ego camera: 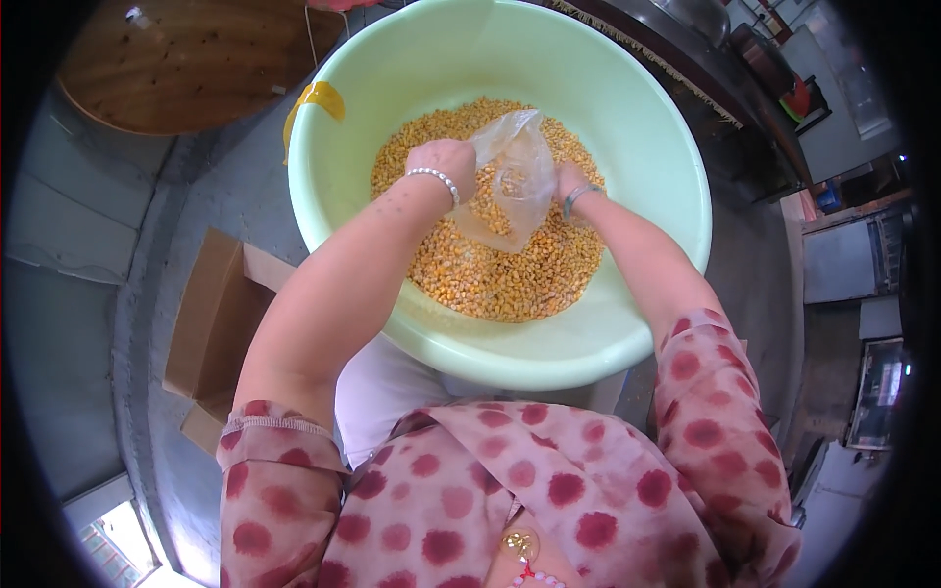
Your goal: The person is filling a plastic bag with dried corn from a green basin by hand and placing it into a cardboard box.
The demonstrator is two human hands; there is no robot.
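Note:
A clear plastic bag (526,165) lies over the dried corn kernels (507,290) inside a large pale green plastic basin (647,132). Some kernels show within or through the bag. My left hand (444,165), with a bead bracelet at the wrist, is closed on the bag's left edge. On the other side, my right hand (572,180) wears a greenish bangle and is down at the kernels, right against the bag. Its fingertips are hidden, so whether it grips the bag or corn is unclear.
Yellow tape (320,99) sticks to the basin's left rim. On the floor at left is an open cardboard box (220,316). A round wooden tabletop (191,59) is at upper left. A dark table (684,51) with a metal pot or bowl (691,18) stands upper right.

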